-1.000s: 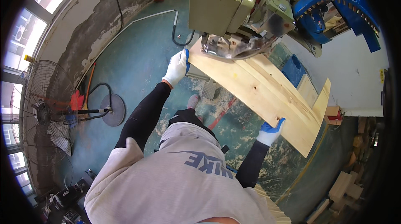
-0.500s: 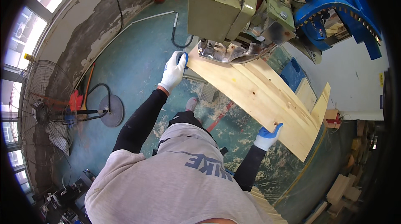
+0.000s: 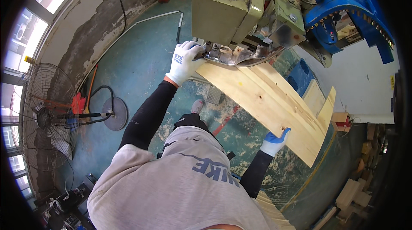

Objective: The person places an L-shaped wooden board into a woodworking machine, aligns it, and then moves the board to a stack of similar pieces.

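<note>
**Pale knotty wooden board [image 3: 264,101] held at near edge**

Your white-and-blue-gloved R hand [image 3: 274,142] pinches it, thumb on top beside a brown knot [image 3: 283,129]. Your white-gloved L hand [image 3: 185,62] curls its fingers at the far L end; can't tell if they grip it. Board slants btwn both hands, upper part under the curved shiny metal guard [image 3: 249,60] of the boxy olive-green machine [image 3: 219,13].

The right hand [image 3: 274,142] grips a wooden board [image 3: 262,101] under a machine [image 3: 219,13].

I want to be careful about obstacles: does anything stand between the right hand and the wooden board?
Nothing visible: the gloved right hand is on the wooden board, its thumb over the near edge.
</note>
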The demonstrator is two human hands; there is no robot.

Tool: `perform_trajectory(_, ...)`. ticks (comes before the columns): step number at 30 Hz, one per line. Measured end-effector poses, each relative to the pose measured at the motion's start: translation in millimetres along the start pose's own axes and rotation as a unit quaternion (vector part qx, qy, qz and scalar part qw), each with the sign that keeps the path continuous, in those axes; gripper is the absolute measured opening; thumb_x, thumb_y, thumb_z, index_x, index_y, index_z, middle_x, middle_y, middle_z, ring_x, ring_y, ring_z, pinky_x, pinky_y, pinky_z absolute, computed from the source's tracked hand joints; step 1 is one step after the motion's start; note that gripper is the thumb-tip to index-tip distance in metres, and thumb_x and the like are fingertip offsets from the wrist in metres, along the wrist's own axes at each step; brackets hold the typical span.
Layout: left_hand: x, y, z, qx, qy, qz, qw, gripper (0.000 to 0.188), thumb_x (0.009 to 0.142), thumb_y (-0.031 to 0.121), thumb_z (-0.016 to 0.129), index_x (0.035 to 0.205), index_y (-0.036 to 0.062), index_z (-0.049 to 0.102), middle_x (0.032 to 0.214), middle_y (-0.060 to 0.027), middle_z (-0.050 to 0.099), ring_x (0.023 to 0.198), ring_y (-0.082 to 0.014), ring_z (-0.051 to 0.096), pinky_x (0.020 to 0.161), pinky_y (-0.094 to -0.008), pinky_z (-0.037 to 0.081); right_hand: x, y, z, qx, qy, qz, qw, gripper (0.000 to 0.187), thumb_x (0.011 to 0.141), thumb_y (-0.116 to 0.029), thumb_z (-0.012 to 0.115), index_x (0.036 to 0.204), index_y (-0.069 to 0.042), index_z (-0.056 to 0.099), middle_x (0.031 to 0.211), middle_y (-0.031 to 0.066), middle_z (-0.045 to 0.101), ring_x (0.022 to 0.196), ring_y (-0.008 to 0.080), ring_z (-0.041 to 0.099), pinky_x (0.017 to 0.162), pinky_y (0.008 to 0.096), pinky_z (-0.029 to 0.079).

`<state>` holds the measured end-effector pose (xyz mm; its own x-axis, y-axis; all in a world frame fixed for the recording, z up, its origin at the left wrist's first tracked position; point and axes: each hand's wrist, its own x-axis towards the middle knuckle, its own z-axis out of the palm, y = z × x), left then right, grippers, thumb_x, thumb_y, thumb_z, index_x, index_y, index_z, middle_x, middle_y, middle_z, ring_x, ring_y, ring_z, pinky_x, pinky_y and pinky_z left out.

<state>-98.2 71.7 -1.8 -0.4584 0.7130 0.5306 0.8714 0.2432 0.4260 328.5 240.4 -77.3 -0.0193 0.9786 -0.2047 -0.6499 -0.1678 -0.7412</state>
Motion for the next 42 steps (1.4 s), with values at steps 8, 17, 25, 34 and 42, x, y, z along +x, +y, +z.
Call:
perform_trajectory(8, 14.0, -21.9, -24.5, -0.018, -0.098, 0.096, 0.990, 0.031, 0.079, 0.021, 0.076, 0.105, 0.0057, 0.072, 0.098, -0.0090, 0.070, 0.095, -0.0271, 0.065, 0.087, -0.0386, 0.048, 2.0, -5.7, 14.4, 0.003, 0.032, 0.003, 0.999, 0.027, 0.105, -0.032, 0.057, 0.105, -0.005, 0.060, 0.108, 0.0053, 0.063, 0.104, 0.0166, 0.061, 0.096, 0.0333, 0.051)
perform_trajectory(17, -14.9, -9.7, -10.9, -0.062, 0.086, 0.049, 0.993, 0.021, 0.074, 0.009, 0.078, 0.091, 0.0036, 0.066, 0.089, -0.0111, 0.067, 0.083, -0.0319, 0.065, 0.076, -0.0382, 0.053, 1.5, -9.5, 22.6, 0.006, 0.021, 0.008, 1.000, 0.029, 0.105, -0.029, 0.055, 0.115, -0.002, 0.062, 0.108, 0.0056, 0.065, 0.102, 0.0167, 0.063, 0.096, 0.0324, 0.053)
perform_trajectory(25, -17.8, 32.2, -67.0, -0.236, 0.244, -0.157, 0.927, 0.021, 0.088, 0.000, 0.070, 0.108, -0.0039, 0.066, 0.098, -0.0114, 0.072, 0.080, -0.0118, 0.067, 0.070, -0.0261, 0.054, 5.7, -3.2, 8.4, 0.030, 0.052, -0.008, 0.998, 0.028, 0.104, -0.028, 0.058, 0.110, -0.002, 0.062, 0.102, 0.0058, 0.063, 0.098, 0.0170, 0.063, 0.093, 0.0330, 0.055)
perform_trajectory(34, 177.0, 189.6, -216.4, -0.251, 0.336, 0.396, 0.817, 0.035, 0.098, 0.008, 0.063, 0.129, -0.0071, 0.058, 0.107, -0.0197, 0.072, 0.084, -0.0185, 0.070, 0.075, -0.0299, 0.059, 2.0, 6.9, 26.0, 0.065, 0.082, -0.054, 0.993, 0.021, 0.101, -0.022, 0.064, 0.102, -0.001, 0.061, 0.089, 0.0044, 0.058, 0.086, 0.0140, 0.059, 0.081, 0.0335, 0.054)
perform_trajectory(42, 323.9, 343.7, -238.6, 0.055, 0.146, 0.292, 0.944, 0.045, 0.092, 0.031, 0.062, 0.120, -0.0030, 0.066, 0.108, -0.0273, 0.070, 0.101, -0.0376, 0.069, 0.091, -0.0404, 0.053, 3.2, 13.9, 17.0, 0.077, 0.060, -0.049, 0.994, 0.022, 0.101, -0.023, 0.064, 0.111, -0.004, 0.061, 0.100, 0.0042, 0.059, 0.098, 0.0169, 0.061, 0.090, 0.0387, 0.055)
